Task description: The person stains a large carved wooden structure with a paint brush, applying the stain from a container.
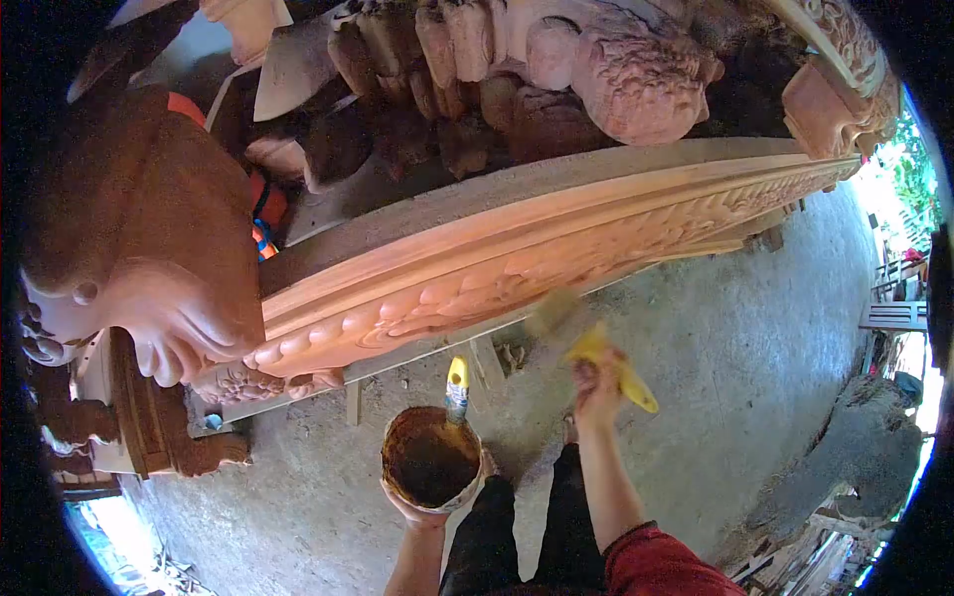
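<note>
My left hand supports a round tub from below, its fingers curled under the base. Brown residue coats the inner wall, and dark liquid lies at the bottom. A second brush, with a yellow-tipped handle, stands upright against the tub's far rim. My right hand grips a paintbrush with a yellow handle. Its bristles are blurred and point toward the lower edge of a long carved wooden rail. The rail's orange-brown face carries rounded beads and scrollwork.
A large carved wooden piece juts in at left. More carved figures stand behind the rail. Wood scraps lie on the concrete floor below it. A rough grey slab and a wood pile sit at right.
</note>
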Demonstrator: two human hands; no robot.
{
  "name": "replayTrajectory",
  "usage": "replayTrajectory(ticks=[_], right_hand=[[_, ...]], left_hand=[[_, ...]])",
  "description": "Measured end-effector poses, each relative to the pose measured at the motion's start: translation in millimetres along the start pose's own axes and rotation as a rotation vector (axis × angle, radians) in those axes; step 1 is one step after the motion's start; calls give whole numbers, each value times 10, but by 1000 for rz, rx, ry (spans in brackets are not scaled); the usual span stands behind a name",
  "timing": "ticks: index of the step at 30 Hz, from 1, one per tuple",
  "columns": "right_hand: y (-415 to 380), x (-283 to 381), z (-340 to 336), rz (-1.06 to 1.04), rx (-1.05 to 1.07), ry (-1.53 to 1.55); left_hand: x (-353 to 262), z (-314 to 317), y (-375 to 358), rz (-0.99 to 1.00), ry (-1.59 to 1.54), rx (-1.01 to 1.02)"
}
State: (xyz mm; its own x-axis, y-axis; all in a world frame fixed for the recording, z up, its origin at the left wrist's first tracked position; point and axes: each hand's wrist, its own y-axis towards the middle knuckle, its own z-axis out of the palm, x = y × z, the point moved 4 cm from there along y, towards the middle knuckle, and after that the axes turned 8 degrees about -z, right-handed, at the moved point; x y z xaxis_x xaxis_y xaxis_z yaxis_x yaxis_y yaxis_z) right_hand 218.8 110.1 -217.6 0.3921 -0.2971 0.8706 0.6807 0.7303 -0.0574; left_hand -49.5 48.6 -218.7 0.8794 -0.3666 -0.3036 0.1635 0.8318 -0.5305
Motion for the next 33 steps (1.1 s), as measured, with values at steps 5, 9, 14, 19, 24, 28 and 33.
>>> replayTrajectory(ticks=[5, 9, 14, 19, 24, 28, 33], right_hand=[[100, 65, 196, -174, -274, 49], [-360, -247, 371, 54, -42, 26], [-192, 129, 289, 50, -69, -84], [240, 613, 362, -194, -278, 158], [-269, 53, 612, 37, 123, -24], [-266, -151, 286, 138, 66, -233], [315, 695, 342, -307, -256, -18]], left_hand=[[-49, 246, -54, 21, 63, 56], [0, 333, -51, 17, -6, 108], [-22, 299, -104, 49, 8, 134], [-24, 294, -106, 13, 61, 95], [23, 266, -68, 0, 30, 99], [28, 291, -46, -23, 13, 132], [-25, 393, -60, -80, -33, 208]])
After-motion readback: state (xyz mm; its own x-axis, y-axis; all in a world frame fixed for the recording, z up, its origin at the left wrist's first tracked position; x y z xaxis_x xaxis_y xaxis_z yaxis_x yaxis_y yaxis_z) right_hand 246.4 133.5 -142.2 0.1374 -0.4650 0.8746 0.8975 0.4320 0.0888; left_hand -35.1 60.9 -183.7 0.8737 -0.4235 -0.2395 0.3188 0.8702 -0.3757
